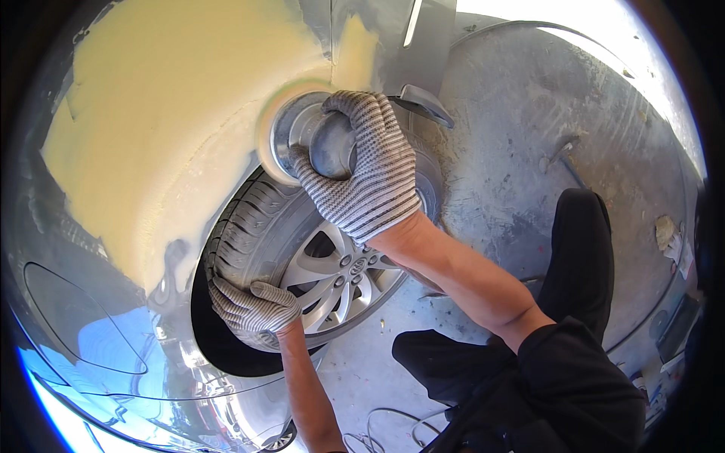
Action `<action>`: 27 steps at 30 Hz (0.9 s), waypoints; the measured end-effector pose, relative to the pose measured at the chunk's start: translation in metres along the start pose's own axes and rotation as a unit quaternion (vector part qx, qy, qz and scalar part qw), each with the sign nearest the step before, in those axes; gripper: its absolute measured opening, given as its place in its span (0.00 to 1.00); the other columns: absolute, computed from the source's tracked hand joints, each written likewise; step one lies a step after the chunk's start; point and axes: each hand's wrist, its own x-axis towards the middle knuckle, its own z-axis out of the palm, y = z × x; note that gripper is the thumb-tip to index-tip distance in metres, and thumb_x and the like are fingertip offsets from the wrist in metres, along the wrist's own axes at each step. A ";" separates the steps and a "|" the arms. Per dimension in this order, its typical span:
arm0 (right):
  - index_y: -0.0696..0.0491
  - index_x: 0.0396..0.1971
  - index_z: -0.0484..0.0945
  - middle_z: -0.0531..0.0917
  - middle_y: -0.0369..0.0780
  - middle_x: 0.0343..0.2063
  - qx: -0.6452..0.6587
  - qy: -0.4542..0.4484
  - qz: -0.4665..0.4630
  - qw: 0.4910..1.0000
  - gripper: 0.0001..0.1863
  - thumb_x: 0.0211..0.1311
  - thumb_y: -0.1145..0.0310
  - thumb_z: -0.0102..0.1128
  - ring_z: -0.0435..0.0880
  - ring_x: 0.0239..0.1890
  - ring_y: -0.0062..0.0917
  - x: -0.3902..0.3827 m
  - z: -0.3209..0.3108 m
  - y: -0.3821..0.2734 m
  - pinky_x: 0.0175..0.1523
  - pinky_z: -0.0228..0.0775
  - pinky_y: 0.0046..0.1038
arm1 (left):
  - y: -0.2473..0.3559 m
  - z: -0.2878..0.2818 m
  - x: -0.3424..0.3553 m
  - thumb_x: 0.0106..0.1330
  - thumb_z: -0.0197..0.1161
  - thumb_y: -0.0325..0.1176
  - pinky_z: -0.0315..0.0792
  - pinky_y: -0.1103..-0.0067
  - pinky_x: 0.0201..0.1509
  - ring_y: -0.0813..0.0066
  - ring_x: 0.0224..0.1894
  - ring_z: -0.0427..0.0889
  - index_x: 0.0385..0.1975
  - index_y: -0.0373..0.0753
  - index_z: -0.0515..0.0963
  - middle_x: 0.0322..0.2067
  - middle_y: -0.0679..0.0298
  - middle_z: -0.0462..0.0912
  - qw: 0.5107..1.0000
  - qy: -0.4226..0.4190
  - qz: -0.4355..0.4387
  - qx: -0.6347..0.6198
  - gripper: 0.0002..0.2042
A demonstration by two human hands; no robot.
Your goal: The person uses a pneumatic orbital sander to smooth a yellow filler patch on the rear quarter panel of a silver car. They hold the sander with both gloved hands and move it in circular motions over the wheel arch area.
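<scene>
My right hand (pixel 362 166), in a striped grey glove, grips a round sanding tool (pixel 322 147) with a dark top and grey disc, held against a yellow-coated patch (pixel 151 128) on the grey car body above the rear wheel arch. Below it, my left hand (pixel 253 306), gloved alike, rests on the tire (pixel 245 230) with its fingers curved over the tread at the lower left. The silver alloy wheel (pixel 321 268) shows between my hands, partly behind my right forearm.
The car's fuel flap (pixel 83 317) is at the left. My dark-clad legs (pixel 581 249) are on the stained grey floor (pixel 513 98) at the right. Cables (pixel 389 419) lie near the lower edge. Pale scraps (pixel 664 234) and a dark object (pixel 676 325) sit at the far right.
</scene>
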 end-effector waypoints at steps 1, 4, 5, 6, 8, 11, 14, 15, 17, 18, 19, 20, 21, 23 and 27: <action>0.59 0.52 0.77 0.84 0.50 0.46 -0.006 0.004 0.012 1.000 0.31 0.53 0.63 0.83 0.89 0.48 0.43 0.001 0.001 0.001 0.54 0.87 0.40 | 0.000 0.000 0.000 0.81 0.42 0.45 0.71 0.46 0.69 0.35 0.64 0.76 0.71 0.25 0.67 0.65 0.36 0.74 1.000 0.000 -0.002 -0.001 0.30; 0.58 0.54 0.77 0.84 0.51 0.48 -0.015 0.014 0.027 0.999 0.31 0.53 0.62 0.82 0.89 0.49 0.45 0.007 -0.001 0.004 0.52 0.87 0.41 | 0.002 0.000 0.002 0.81 0.43 0.44 0.71 0.43 0.68 0.34 0.64 0.77 0.71 0.24 0.68 0.64 0.35 0.75 1.000 0.010 -0.004 -0.007 0.29; 0.58 0.54 0.77 0.84 0.51 0.47 -0.013 0.013 0.020 1.000 0.32 0.53 0.62 0.83 0.89 0.49 0.44 0.007 -0.002 0.002 0.53 0.87 0.40 | 0.002 0.000 0.003 0.81 0.44 0.43 0.72 0.42 0.67 0.33 0.63 0.77 0.70 0.24 0.68 0.63 0.34 0.76 1.000 0.015 -0.004 -0.009 0.29; 0.58 0.53 0.77 0.84 0.50 0.47 -0.010 0.011 0.015 1.000 0.32 0.53 0.63 0.84 0.89 0.49 0.42 0.005 -0.002 0.000 0.54 0.87 0.40 | 0.002 0.000 0.002 0.81 0.44 0.43 0.72 0.42 0.67 0.33 0.63 0.78 0.70 0.24 0.68 0.63 0.34 0.76 1.000 0.016 -0.001 -0.009 0.29; 0.58 0.53 0.77 0.85 0.50 0.46 0.000 -0.011 0.009 1.000 0.32 0.53 0.62 0.84 0.90 0.48 0.42 0.002 -0.001 -0.006 0.55 0.87 0.39 | 0.001 0.000 0.002 0.80 0.45 0.43 0.73 0.43 0.66 0.33 0.63 0.78 0.70 0.24 0.68 0.63 0.34 0.76 1.000 0.016 0.005 -0.008 0.29; 0.59 0.53 0.77 0.83 0.51 0.46 -0.010 0.008 -0.012 1.000 0.31 0.53 0.61 0.81 0.90 0.45 0.46 0.002 0.004 -0.001 0.49 0.88 0.42 | 0.002 -0.001 0.002 0.80 0.45 0.43 0.74 0.43 0.66 0.33 0.62 0.79 0.70 0.24 0.69 0.63 0.34 0.77 1.000 0.011 -0.001 -0.006 0.29; 0.58 0.53 0.77 0.83 0.52 0.47 -0.003 0.014 0.031 0.999 0.30 0.53 0.62 0.80 0.89 0.46 0.47 0.007 -0.001 0.000 0.50 0.87 0.43 | 0.002 -0.001 0.003 0.82 0.41 0.46 0.71 0.46 0.69 0.36 0.65 0.76 0.72 0.26 0.67 0.65 0.36 0.74 1.000 0.009 -0.011 -0.015 0.31; 0.58 0.53 0.77 0.83 0.52 0.48 0.001 0.018 0.040 0.999 0.30 0.53 0.62 0.80 0.89 0.46 0.48 0.007 -0.001 0.000 0.50 0.87 0.43 | 0.001 -0.001 0.003 0.82 0.41 0.46 0.71 0.46 0.69 0.36 0.65 0.76 0.72 0.27 0.67 0.65 0.37 0.74 1.000 0.004 -0.010 -0.016 0.31; 0.57 0.54 0.77 0.83 0.52 0.48 0.006 0.013 0.000 1.000 0.31 0.53 0.62 0.80 0.89 0.47 0.49 0.007 0.001 -0.005 0.51 0.87 0.43 | 0.000 -0.001 0.003 0.82 0.41 0.46 0.71 0.46 0.69 0.36 0.65 0.76 0.72 0.27 0.67 0.65 0.37 0.74 1.000 -0.007 -0.009 -0.018 0.30; 0.57 0.54 0.77 0.83 0.53 0.48 0.003 0.002 -0.015 1.000 0.31 0.53 0.62 0.80 0.89 0.47 0.49 0.005 0.002 -0.009 0.51 0.87 0.43 | 0.000 0.000 0.002 0.82 0.41 0.46 0.71 0.46 0.69 0.36 0.65 0.76 0.72 0.27 0.67 0.66 0.37 0.74 1.000 -0.002 -0.007 -0.014 0.30; 0.57 0.54 0.77 0.83 0.53 0.48 0.001 -0.008 -0.030 1.000 0.31 0.53 0.63 0.80 0.89 0.47 0.50 0.004 0.003 -0.012 0.51 0.87 0.43 | -0.001 0.002 -0.001 0.82 0.41 0.46 0.71 0.46 0.69 0.36 0.65 0.76 0.72 0.27 0.67 0.66 0.37 0.74 1.000 0.004 -0.005 -0.011 0.30; 0.57 0.54 0.77 0.82 0.52 0.48 0.002 -0.014 -0.018 1.000 0.31 0.53 0.63 0.80 0.89 0.47 0.49 0.003 0.003 -0.012 0.52 0.87 0.44 | -0.002 0.003 -0.002 0.82 0.41 0.46 0.71 0.46 0.69 0.36 0.65 0.76 0.72 0.27 0.67 0.66 0.37 0.74 1.000 0.009 -0.003 -0.008 0.30; 0.57 0.54 0.77 0.82 0.52 0.48 0.004 -0.009 0.003 1.000 0.31 0.52 0.63 0.81 0.89 0.47 0.49 0.004 0.002 -0.011 0.52 0.87 0.44 | -0.002 0.003 -0.001 0.82 0.41 0.46 0.70 0.45 0.70 0.36 0.65 0.76 0.72 0.27 0.67 0.66 0.37 0.74 1.000 0.011 -0.003 -0.007 0.30; 0.57 0.54 0.77 0.83 0.52 0.48 0.010 0.001 0.044 0.999 0.31 0.52 0.63 0.81 0.89 0.47 0.49 0.006 0.000 -0.002 0.52 0.87 0.44 | 0.000 0.002 0.000 0.81 0.41 0.45 0.70 0.45 0.70 0.36 0.65 0.76 0.72 0.27 0.67 0.66 0.37 0.74 1.000 0.016 -0.004 -0.006 0.30; 0.57 0.52 0.78 0.83 0.51 0.47 0.012 -0.003 -0.007 1.000 0.30 0.52 0.63 0.81 0.89 0.46 0.47 0.007 0.001 -0.008 0.50 0.87 0.43 | -0.001 0.002 -0.001 0.81 0.41 0.45 0.70 0.45 0.70 0.36 0.65 0.76 0.72 0.27 0.67 0.66 0.37 0.74 1.000 0.008 -0.005 -0.010 0.30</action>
